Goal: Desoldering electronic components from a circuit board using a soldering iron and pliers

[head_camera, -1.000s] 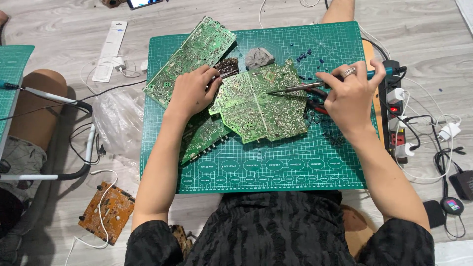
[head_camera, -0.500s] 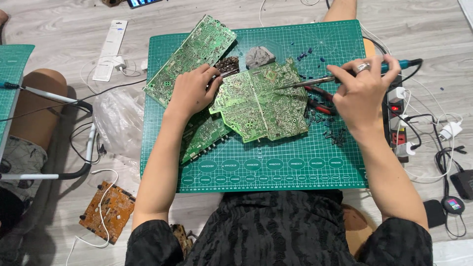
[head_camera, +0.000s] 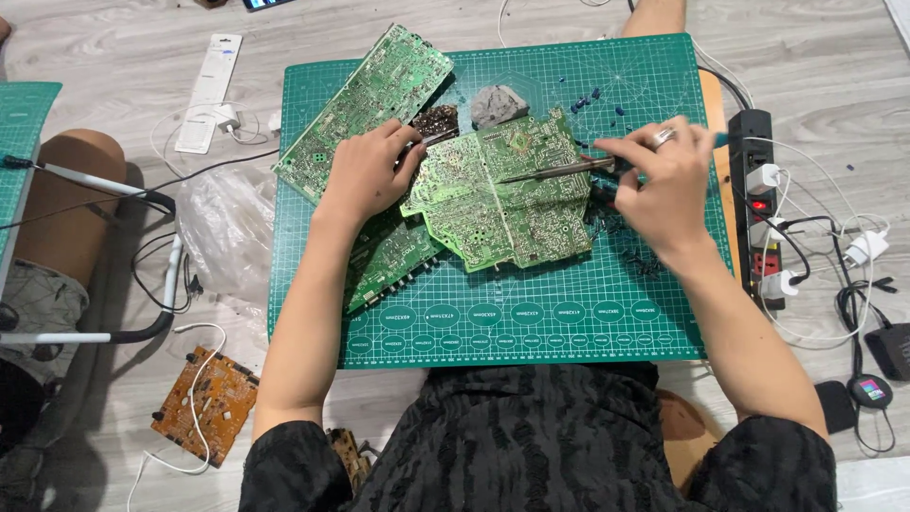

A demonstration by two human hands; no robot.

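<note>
A person's left hand (head_camera: 365, 171) is pressing down on the edge of a green circuit board (head_camera: 498, 194) lying on a green cutting mat (head_camera: 531, 318), while the right hand (head_camera: 664, 185) is gripping a soldering iron (head_camera: 559, 171), its tip resting on the board. A power strip (head_camera: 758, 204) is lying just beside the mat.

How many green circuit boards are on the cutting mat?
3. One long board lies at the upper left, one wide board in the middle, and one smaller board sits partly under the left hand. More may be hidden beneath.
</note>
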